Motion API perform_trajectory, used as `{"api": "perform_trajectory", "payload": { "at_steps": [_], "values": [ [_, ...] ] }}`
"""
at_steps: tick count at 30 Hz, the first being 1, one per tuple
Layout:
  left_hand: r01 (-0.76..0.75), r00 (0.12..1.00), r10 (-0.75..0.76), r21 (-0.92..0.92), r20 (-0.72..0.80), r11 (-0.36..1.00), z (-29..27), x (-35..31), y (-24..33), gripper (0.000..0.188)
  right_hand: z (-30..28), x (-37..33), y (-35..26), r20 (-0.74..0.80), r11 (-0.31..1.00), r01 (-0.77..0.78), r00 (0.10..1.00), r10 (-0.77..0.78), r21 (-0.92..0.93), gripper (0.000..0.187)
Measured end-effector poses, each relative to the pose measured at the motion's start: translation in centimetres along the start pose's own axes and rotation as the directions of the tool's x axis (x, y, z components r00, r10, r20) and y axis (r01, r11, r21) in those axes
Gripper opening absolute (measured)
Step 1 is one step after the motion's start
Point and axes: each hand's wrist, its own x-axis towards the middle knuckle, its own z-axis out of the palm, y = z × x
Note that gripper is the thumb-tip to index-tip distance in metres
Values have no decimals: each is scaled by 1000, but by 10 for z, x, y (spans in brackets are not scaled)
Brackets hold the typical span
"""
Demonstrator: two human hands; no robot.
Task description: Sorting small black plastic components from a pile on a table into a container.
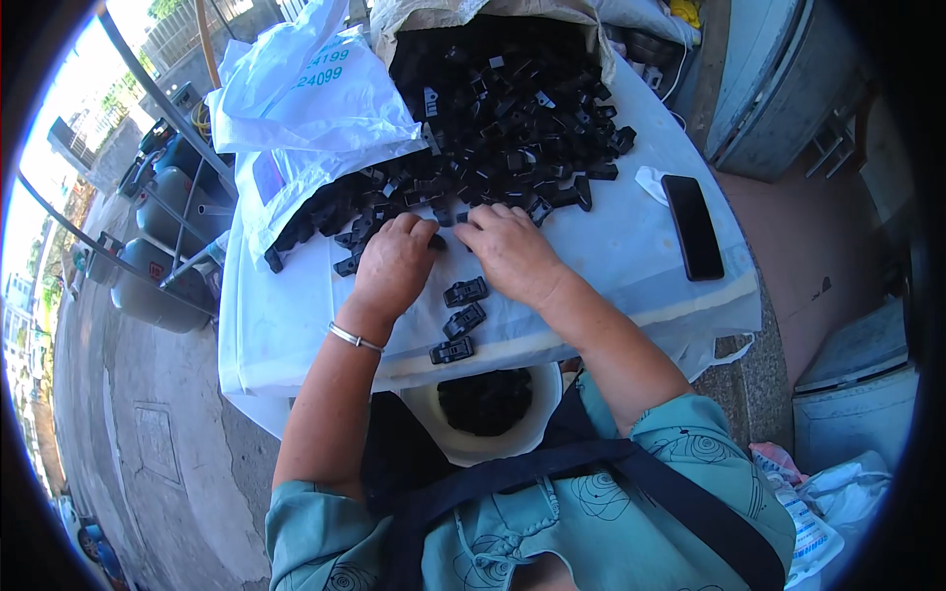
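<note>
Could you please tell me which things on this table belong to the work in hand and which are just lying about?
In use:
left hand
right hand
pile of black plastic clips
three assembled clips
white bowl of clips

Lying about:
black phone
white plastic bags

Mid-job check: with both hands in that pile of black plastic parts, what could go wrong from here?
1. The three finished parts lie near the table's front edge; a forearm could sweep them past the bucket.
2. The heaped pile might slide toward the phone.
3. Left hand and right hand crowd together, so a piece could slip out.
</note>
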Motion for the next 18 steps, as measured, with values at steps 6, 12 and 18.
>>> {"api": "perform_trajectory", "payload": {
  "at_steps": [6, 12, 18],
  "values": [
    [39, 998, -52, -260, -43, 965, -8, -47, 10, 25, -14, -17, -1, 100, 994, -66, 993, 57, 84, 29],
    [88, 982, -126, -247, -142, 965, -6, -42, 15, 28, -11, -20, 1, 65, 971, -84, 995, 71, 225, 31],
    [26, 994, -48, -210, -98, 977, 0, -31, 4, 31, -19, -25, 7, 166, 934, -73, 986, 15, 350, 33]
  ]
}}
